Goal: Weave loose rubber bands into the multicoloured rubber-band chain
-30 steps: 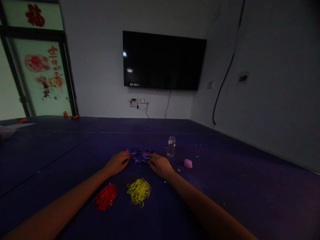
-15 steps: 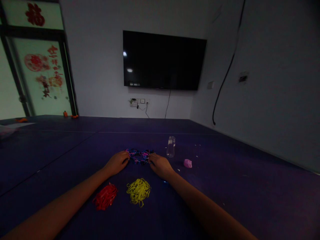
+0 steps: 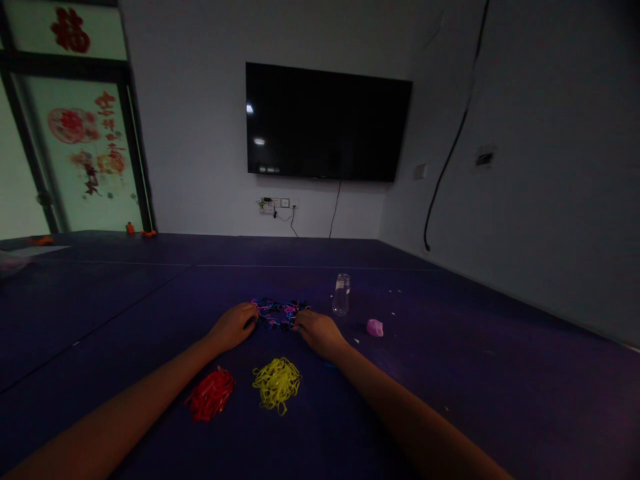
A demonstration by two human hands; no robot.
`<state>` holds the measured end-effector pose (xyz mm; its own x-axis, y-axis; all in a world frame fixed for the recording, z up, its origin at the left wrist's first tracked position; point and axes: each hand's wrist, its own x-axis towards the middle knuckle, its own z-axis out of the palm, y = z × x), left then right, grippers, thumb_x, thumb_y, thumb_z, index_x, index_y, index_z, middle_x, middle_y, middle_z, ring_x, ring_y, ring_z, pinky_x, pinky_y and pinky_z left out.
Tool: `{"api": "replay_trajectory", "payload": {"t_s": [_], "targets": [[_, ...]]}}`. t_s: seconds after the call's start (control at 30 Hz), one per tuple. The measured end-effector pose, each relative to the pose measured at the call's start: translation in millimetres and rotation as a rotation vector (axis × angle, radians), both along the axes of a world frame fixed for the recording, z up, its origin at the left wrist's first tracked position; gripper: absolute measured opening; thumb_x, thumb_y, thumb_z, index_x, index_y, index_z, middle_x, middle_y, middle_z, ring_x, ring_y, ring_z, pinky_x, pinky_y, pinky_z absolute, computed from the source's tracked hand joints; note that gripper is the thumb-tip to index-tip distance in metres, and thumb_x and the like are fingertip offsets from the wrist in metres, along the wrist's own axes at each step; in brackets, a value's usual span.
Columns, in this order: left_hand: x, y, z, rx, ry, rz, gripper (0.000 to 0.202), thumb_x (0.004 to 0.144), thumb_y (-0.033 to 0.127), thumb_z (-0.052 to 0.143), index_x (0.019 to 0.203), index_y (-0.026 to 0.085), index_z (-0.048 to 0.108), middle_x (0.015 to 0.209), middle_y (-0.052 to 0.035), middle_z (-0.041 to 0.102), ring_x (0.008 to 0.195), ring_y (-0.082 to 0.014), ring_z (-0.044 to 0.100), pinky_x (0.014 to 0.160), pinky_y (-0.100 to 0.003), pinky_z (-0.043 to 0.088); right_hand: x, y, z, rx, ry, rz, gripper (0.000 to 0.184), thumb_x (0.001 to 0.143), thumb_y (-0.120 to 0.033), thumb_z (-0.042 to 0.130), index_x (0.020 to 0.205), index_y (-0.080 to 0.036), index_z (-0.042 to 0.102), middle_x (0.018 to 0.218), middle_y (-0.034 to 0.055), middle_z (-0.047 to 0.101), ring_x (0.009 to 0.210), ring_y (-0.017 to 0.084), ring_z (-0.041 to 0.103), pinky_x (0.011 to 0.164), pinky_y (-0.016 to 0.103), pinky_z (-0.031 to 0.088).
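Observation:
A loose pile of blue, pink and black rubber bands (image 3: 276,313) lies on the dark purple surface between my hands. At its left edge, my left hand (image 3: 235,325) has its fingers curled around bands, the tips partly hidden. My right hand (image 3: 320,332) is at the right edge, thumb and fingers pressed together on bands there. Closer to me, between my forearms, are a heap of red rubber bands (image 3: 213,394) and a heap of yellow rubber bands (image 3: 277,383).
Just beyond my right hand stands a clear bottle (image 3: 341,295), with a small pink lump (image 3: 375,328) to its right. White scraps dot the purple surface (image 3: 430,360). A wall-mounted television (image 3: 327,121) hangs behind; small orange objects (image 3: 131,228) sit by the door.
My right hand has shifted very slightly left at the pile's edge. My left hand and the heaps stay in place.

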<state>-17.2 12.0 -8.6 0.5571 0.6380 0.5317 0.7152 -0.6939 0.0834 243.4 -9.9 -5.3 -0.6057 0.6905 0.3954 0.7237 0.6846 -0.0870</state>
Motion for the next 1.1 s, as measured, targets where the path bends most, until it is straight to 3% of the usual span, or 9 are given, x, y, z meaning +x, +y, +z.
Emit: {"api": "replay_trajectory", "payload": {"t_s": [0.63, 1.1], "targets": [[-0.9, -0.1, -2.5, 0.050, -0.053, -0.084, 0.014, 0.076, 0.006, 0.049, 0.074, 0.019, 0.049, 0.078, -0.0017, 0.059, 0.080, -0.0181, 0.057, 0.075, -0.029, 0.047, 0.1, -0.1, 1.5, -0.004, -0.029, 0.006, 0.007, 0.086, -0.022, 0.055, 0.088, -0.018, 0.061, 0.095, 0.0057, 0.065, 0.091, 0.018, 0.059, 0.076, 0.025, 0.042], [-4.4, 1.8, -5.5, 0.035, -0.002, -0.026, 0.022, 0.081, 0.008, 0.046, 0.093, 0.020, 0.060, 0.092, -0.0050, 0.066, 0.090, -0.0195, 0.061, 0.086, -0.034, 0.048, -0.5, -3.4, 3.2, 0.019, -0.059, -0.007, 0.021, 0.082, -0.013, 0.047, 0.097, -0.017, 0.060, 0.102, 0.0078, 0.064, 0.096, 0.019, 0.058, 0.082, 0.027, 0.042]]}}
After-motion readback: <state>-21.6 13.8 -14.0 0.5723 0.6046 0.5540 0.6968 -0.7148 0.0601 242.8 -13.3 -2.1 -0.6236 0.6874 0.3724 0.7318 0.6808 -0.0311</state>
